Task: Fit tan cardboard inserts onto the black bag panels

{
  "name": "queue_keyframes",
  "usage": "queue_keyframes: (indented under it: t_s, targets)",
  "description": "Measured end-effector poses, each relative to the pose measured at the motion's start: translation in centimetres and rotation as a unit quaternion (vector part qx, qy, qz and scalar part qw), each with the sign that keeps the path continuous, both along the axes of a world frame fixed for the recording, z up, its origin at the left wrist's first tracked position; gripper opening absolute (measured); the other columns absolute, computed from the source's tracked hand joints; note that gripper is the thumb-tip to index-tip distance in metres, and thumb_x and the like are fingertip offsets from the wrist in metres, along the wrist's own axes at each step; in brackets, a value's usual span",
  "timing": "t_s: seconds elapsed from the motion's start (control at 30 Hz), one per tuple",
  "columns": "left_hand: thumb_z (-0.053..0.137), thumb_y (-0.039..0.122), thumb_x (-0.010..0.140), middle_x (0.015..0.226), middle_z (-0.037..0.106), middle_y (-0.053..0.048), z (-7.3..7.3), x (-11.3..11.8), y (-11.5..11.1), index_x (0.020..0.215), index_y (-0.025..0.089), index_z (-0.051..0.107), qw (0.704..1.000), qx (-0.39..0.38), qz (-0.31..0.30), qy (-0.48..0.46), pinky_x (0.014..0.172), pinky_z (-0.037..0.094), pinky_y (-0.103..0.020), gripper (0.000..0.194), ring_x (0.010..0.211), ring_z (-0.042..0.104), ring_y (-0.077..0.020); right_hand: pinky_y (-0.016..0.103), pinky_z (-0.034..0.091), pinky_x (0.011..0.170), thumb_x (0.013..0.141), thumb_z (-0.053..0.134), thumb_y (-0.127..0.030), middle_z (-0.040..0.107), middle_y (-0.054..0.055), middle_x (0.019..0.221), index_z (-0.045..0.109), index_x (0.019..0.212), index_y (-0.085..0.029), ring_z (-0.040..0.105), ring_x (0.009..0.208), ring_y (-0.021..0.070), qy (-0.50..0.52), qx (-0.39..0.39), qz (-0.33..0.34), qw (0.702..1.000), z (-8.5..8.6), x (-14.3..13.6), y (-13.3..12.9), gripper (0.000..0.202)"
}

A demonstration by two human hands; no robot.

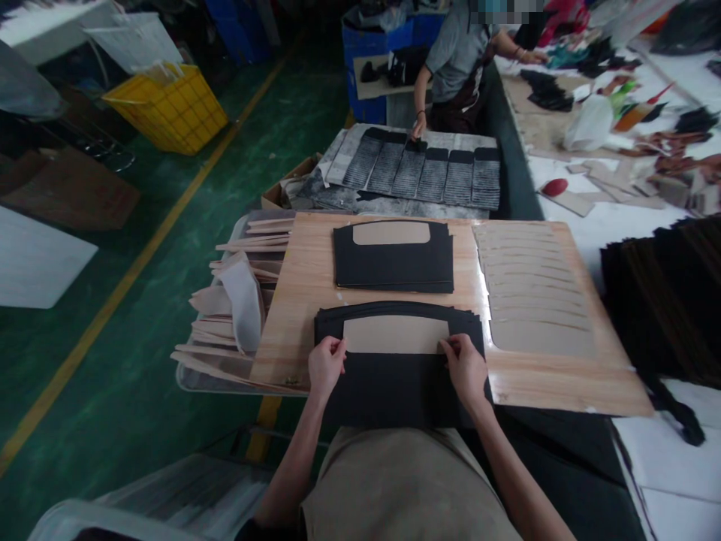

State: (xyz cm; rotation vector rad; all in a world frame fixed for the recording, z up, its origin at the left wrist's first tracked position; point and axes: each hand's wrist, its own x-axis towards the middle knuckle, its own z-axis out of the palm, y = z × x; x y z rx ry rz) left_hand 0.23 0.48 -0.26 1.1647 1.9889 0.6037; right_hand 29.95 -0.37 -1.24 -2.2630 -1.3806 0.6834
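Flanking a tan card panel on matte black sheet: left hand, right hand.

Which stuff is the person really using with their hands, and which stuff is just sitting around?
In use:
left hand and right hand, both on the tan card
near black stack under that card

Just lying about:
far black stack
row of tan cards
yellow crate
wooden board

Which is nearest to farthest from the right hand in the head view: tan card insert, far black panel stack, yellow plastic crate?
1. Tan card insert: touching the right hand, to its left.
2. Far black panel stack: farther back on the board.
3. Yellow plastic crate: far left, on the floor.
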Motion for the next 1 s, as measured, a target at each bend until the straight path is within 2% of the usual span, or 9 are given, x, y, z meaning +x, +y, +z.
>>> queue_keyframes:
  t_s: [0.5,0.77,1.0]
  targets:
    - [0.05,0.051,0.084,0.057,0.063,0.004,-0.44,-0.01,0.08,0.072,0.022,0.056,1.0,-0.015,0.006,0.012,0.043,0.038,-0.022,0.032,0.037,0.054,-0.0101,0.028,0.034,0.058,0.088,0.052,-0.045,0.066,0.001,0.08,0.054,0.093,-0.022,0.058,0.058,0.0156,0.0,-0.042,-0.001,0.999,0.4,-0.05,0.59,0.024]
    - [0.05,0.052,0.084,0.06,0.064,0.003,0.11,0.09,-0.01,0.072,0.021,0.056,1.0,-0.003,0.0,0.018,0.044,0.038,-0.022,0.034,0.038,0.054,-0.0097,0.028,0.034,0.059,0.089,0.052,-0.044,0.068,0.002,0.083,0.054,0.095,-0.022,0.059,0.057,0.0149,0.002,-0.056,0.002,0.998,0.68,-0.02,0.73,0.023]
    - [0.049,0.05,0.085,0.059,0.064,0.004,0.17,0.22,-0.01,0.072,0.021,0.056,1.0,0.002,-0.002,0.023,0.045,0.038,-0.021,0.032,0.037,0.054,-0.0089,0.028,0.035,0.059,0.088,0.052,-0.044,0.067,0.001,0.076,0.053,0.092,-0.022,0.059,0.055,0.0154,0.002,-0.059,0.007,0.998,0.59,0.23,0.89,0.022]
